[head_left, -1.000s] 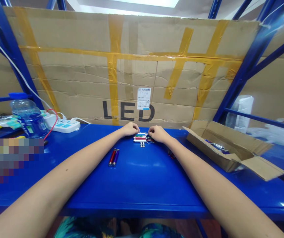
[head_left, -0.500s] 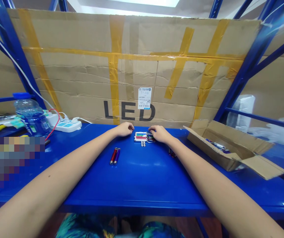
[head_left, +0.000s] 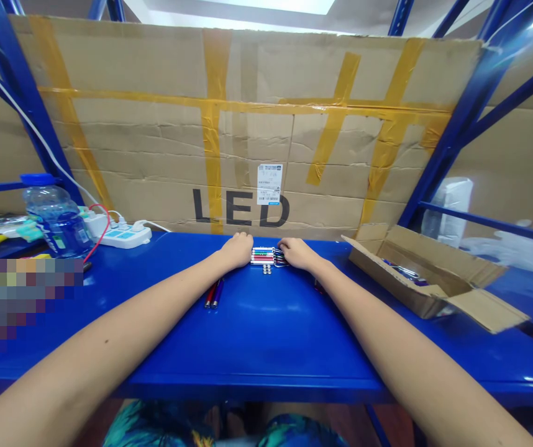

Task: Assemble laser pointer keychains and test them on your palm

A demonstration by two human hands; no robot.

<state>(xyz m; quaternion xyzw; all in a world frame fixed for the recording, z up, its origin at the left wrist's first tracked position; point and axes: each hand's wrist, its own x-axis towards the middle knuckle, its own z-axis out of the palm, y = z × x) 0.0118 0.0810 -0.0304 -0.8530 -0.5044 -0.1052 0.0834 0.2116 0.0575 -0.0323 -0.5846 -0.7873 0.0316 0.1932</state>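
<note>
A row of slim, shiny metal tubes (head_left: 263, 256) in silver, green, blue and red lies side by side on the blue table, with wire clips (head_left: 279, 256) at its right end. My left hand (head_left: 238, 250) is closed against the left end, its fingertips mostly hidden. Curled over the clips at the other end is my right hand (head_left: 296, 253); what its fingers hold is too small to make out. Several small silver button-like pieces (head_left: 267, 269) sit just in front of the row. A red tube (head_left: 209, 297) and a purple tube (head_left: 218, 294) lie nearer me, partly covered by my left forearm.
An open cardboard box (head_left: 401, 285) with tubes and clips inside stands on the right. Some dark red item (head_left: 317, 286) shows beside my right forearm. At the left are a water bottle (head_left: 54, 217) and a white power strip (head_left: 124, 236). A tall cardboard sheet (head_left: 164, 143) closes off the back.
My left hand has moved right and come up against the left end of the row. Its forearm now covers the upper part of the red and purple tubes. My right hand has barely moved.
</note>
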